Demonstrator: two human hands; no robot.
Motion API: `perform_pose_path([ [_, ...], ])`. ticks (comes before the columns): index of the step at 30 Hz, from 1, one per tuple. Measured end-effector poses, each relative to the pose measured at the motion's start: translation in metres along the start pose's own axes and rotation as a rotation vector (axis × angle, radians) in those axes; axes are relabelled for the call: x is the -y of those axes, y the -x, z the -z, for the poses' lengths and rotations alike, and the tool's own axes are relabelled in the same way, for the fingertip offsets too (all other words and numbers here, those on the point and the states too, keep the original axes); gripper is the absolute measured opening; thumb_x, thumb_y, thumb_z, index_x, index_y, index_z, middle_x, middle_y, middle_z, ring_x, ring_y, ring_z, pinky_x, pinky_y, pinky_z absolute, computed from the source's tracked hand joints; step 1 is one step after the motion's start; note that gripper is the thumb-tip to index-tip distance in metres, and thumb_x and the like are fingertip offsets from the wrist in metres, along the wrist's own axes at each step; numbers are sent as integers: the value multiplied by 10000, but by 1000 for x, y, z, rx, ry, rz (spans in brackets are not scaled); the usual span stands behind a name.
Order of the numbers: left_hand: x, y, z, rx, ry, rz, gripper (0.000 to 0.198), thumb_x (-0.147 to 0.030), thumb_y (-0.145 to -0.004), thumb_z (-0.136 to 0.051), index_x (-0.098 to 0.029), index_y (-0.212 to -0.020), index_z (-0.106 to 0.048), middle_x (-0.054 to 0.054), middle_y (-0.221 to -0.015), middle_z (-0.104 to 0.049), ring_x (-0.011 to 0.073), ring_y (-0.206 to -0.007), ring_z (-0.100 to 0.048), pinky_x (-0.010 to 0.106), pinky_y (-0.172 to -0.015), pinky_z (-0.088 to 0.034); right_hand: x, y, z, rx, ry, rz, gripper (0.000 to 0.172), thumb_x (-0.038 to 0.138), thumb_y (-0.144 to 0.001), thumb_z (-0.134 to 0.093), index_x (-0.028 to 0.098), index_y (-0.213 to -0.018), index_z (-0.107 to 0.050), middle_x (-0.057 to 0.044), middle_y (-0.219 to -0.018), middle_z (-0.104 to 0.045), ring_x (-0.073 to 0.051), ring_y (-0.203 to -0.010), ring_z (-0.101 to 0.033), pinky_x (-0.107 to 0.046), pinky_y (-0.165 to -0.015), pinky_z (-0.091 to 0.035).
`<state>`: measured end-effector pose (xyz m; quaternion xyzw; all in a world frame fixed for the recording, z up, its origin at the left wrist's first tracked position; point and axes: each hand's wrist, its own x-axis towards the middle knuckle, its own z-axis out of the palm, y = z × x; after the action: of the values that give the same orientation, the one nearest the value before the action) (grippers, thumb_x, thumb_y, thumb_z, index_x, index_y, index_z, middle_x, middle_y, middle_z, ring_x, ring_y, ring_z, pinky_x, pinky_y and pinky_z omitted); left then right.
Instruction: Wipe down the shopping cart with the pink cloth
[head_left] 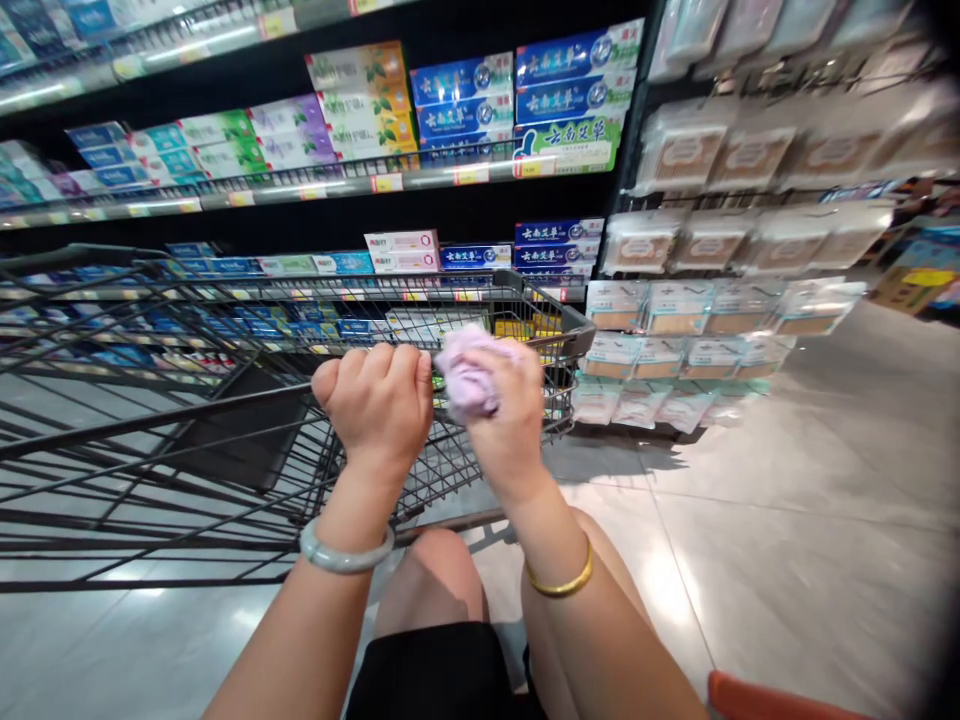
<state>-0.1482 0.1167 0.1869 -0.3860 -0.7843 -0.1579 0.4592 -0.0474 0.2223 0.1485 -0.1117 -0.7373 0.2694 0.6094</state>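
My left hand is closed in a fist around the top rim of a black wire shopping cart that lies tilted in front of me. A pale green bangle circles that wrist. Right beside it, my right hand grips a crumpled pale purple cloth and presses it against the same rim. A gold bangle sits on the right wrist. My knees show below the hands.
Shelves of boxed toothpaste run across the back, behind the cart. A rack of hanging packets stands at the right. Glossy grey floor tiles spread to the right and front. An orange edge shows at the bottom right.
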Motion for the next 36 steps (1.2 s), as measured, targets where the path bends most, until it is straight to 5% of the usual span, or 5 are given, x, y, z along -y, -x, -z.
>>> perform_pose_path([
  [9, -1, 0, 2, -40, -34, -37, 308, -396, -1016, -407, -245, -808, -577, 62, -780, -615, 266, -839, -497, 447, -822, -248, -25, 4, 8, -210, 65, -206, 376, 101, -833, -552, 247, -1170, -633, -119, -1267, -498, -269, -1290, -508, -491, -1149, -408],
  [16, -3, 0, 2, -14, 4, -6, 328, -405, -1014, -399, -240, -800, -584, 78, -803, -620, 276, -860, -494, 456, -828, -247, -22, 26, -1, 130, 30, 35, 297, 195, -858, -639, 296, -1134, -677, -89, -1292, -512, -247, -1244, -552, -419, -1077, -478],
  [21, -2, 0, 1, -19, -3, -11, 327, -402, -1016, -396, -242, -810, -593, 76, -799, -618, 271, -855, -488, 456, -834, -246, -47, 20, 11, -211, 42, -189, 293, 128, -811, -588, 232, -1082, -635, -106, -1195, -533, -243, -1213, -548, -445, -1105, -445],
  [28, -1, 1, 1, -45, -38, -32, 316, -402, -1019, -403, -246, -807, -578, 69, -786, -613, 273, -855, -494, 453, -831, -247, -44, 31, 11, 140, 36, -66, 309, 144, -807, -647, 266, -1091, -668, -93, -1260, -528, -239, -1238, -546, -415, -1082, -465],
  [36, 0, 0, 2, -35, -78, -35, 315, -410, -1022, -406, -237, -805, -556, 59, -788, -618, 261, -847, -498, 444, -831, -246, -62, 34, 18, -66, 38, -129, 308, 90, -774, -630, 239, -1041, -673, -95, -1176, -546, -241, -1193, -551, -425, -1058, -478],
])
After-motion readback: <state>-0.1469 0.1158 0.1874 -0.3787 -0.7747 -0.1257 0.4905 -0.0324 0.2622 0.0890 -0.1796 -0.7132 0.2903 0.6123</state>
